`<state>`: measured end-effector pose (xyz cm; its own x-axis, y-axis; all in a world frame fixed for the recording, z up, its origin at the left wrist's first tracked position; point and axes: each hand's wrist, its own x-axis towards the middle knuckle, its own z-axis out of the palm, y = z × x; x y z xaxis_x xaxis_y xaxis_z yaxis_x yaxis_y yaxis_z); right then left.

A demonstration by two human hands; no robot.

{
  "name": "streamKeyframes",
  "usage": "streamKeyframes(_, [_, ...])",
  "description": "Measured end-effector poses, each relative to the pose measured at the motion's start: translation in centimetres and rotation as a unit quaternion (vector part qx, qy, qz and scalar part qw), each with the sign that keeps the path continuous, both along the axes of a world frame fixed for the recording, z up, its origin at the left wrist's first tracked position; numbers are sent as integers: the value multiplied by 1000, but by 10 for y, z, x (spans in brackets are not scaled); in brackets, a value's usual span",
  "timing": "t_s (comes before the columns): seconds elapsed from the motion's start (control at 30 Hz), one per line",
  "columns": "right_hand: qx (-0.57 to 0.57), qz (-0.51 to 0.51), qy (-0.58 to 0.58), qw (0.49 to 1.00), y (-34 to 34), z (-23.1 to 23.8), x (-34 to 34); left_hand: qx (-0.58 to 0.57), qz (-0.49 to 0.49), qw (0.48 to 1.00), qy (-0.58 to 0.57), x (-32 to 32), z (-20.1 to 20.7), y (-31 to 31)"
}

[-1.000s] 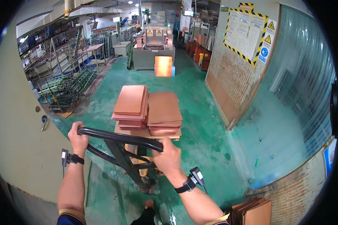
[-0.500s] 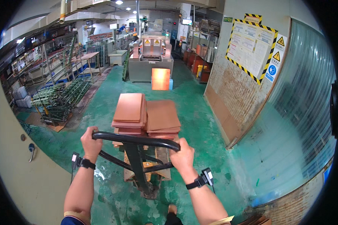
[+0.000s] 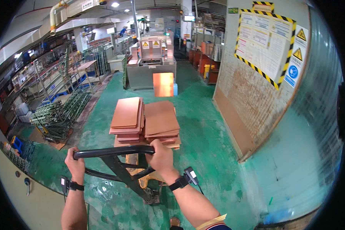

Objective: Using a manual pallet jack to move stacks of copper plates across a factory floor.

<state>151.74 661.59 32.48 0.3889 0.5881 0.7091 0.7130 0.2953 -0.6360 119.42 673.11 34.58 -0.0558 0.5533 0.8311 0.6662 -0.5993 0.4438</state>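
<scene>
Both my hands grip the black looped handle [image 3: 115, 150] of a yellow pallet jack [image 3: 146, 174]. Its left end is wrapped by my left hand [image 3: 76, 163], and its right end by my right hand [image 3: 161, 157]. Beyond the handle, the jack carries two stacks of flat copper-coloured sheets, a left stack [image 3: 125, 114] and a right stack [image 3: 161, 119], side by side. The left stack looks slightly higher. A wooden pallet beneath them is mostly hidden. Each of my wrists wears a black strap with a small device.
Ahead stands a grey machine [image 3: 151, 74] with a bright copper sheet [image 3: 163, 84] upright before it. Green metal racks [image 3: 57, 115] lie piled at the left. A wall panel [image 3: 253, 76] and plastic strip curtain [image 3: 314, 126] border the right; a door [image 3: 11, 184] is near left.
The handle and both hands have swung left and lower in view, the handle now angled. Wall panel and machine appear nearer; more of the door's far side shows at left.
</scene>
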Motion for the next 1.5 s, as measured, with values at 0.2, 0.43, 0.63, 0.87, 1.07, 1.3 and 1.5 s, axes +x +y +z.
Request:
streamKeyframes(0.2, [8,38,-16,999,85,-2,35,-21,33,999,-19,21,4,57])
streamKeyframes(0.43, [-12,26,8,1000,144,12,40,8,7,1000,-9,42,11,154])
streamKeyframes(0.63, [-44,-42,-4,998,197,13,53,10,-53,999,-8,66,15,235])
streamKeyframes(0.87, [-41,-73,-1,996,273,22,102,-11,-30,999,23,104,23,288])
streamKeyframes(1.07, [-61,-80,4,995,321,19,117,-27,-73,997,13,120,27,350])
streamKeyframes(1.3, [1,0,14,1000,367,31,136,-12,-66,998,5,132,17,419])
streamKeyframes(1.5, [-27,18,-12,999,415,28,156,-31,-89,995,-17,157,26,463])
